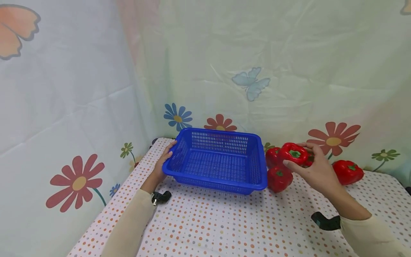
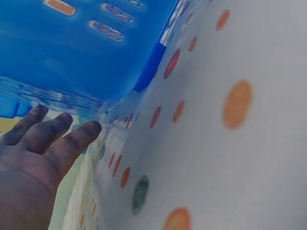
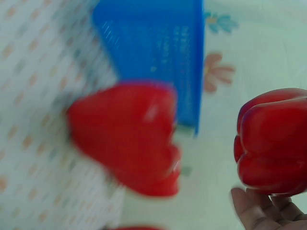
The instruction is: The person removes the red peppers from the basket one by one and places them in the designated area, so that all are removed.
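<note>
A blue plastic basket (image 1: 205, 183) with slotted walls stands on the table, its inside bare. My left hand (image 1: 162, 163) rests against its left side; the left wrist view shows fairly straight fingers (image 2: 72, 143) at the basket wall (image 2: 72, 52). To the right of the basket, my right hand (image 1: 316, 170) grips a red bell pepper (image 1: 290, 155), its green stem towards me, raised above other peppers. In the right wrist view, fingers (image 3: 249, 208) show under the held pepper (image 3: 273, 143); a blurred loose pepper (image 3: 127, 132) lies between it and the basket.
Red peppers sit against the basket's right side, one at the front (image 1: 279, 179) and one behind (image 1: 272, 157). Another pepper (image 1: 348, 172) lies right of my right hand. A dotted cloth (image 1: 224, 225) covers the table; a flowered curtain (image 1: 205, 64) hangs behind.
</note>
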Demonstrator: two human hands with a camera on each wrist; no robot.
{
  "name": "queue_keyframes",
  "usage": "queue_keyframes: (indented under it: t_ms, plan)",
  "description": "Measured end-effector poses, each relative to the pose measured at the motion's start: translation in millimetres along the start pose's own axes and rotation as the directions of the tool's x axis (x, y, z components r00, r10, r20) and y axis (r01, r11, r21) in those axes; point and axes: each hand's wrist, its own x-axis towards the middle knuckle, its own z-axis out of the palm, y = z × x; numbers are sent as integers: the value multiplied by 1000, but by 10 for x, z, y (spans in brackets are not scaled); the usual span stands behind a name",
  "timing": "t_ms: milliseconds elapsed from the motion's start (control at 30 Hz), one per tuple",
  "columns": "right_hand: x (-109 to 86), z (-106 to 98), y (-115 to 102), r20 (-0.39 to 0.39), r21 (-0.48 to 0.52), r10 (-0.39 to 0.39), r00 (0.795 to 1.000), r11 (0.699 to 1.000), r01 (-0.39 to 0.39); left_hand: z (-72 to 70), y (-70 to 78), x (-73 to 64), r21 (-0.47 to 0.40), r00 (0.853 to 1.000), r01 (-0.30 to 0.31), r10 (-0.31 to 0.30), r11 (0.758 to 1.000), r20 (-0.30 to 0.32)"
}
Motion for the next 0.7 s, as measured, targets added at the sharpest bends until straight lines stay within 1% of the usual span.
queue_keyframes:
  t_ms: [167,267,367,433,533,600,700]
  plan:
    - [-70,-125,486,-33,-58,79,996,995,-81,-43,-24,14,16,1000,1,-1,1000,0]
    - [-122,-120,764,-21,-97,159,987,982,-161,-58,-13,11,37,1000,6,-6,999,6]
    - [-183,-75,978,6,-126,221,975,968,-218,-58,4,22,38,1000,10,-11,999,16]
    - [-209,-35,1073,22,-135,235,972,964,-230,-52,15,28,35,1000,12,-13,999,20]
    - [-222,12,1154,34,-133,255,966,960,-248,-37,32,31,20,1000,19,-19,1000,20]
    - [-222,22,1192,46,-121,282,958,954,-275,-29,31,32,24,999,25,-26,999,23]
    - [-224,37,1233,75,-87,331,941,942,-324,-46,28,35,32,999,40,-41,999,23]
